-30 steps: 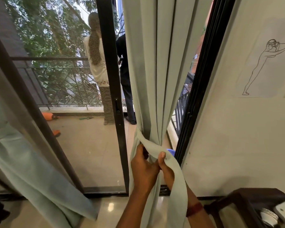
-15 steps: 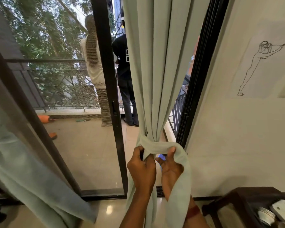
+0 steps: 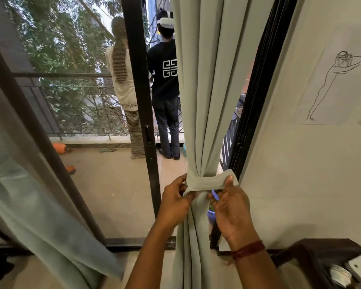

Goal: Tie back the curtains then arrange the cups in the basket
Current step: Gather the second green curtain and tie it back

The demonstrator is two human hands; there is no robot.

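Now, hands (image 3: 176,202) (image 3: 232,211) pinch curtain tieback (image 3: 206,182) (cup (image 3: 340,275) lower-right)

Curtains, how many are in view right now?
2. One curtain hangs in the middle, its tie-back gripped by the left hand and the right hand. The other curtain is at the left edge, already banded. Others may be out of frame.

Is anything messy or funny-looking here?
Nothing is broken or spilled. The tie band round the right curtain is not fastened yet: the left hand and right hand hold its ends. The left curtain, already tied, flares out slantwise at the bottom.
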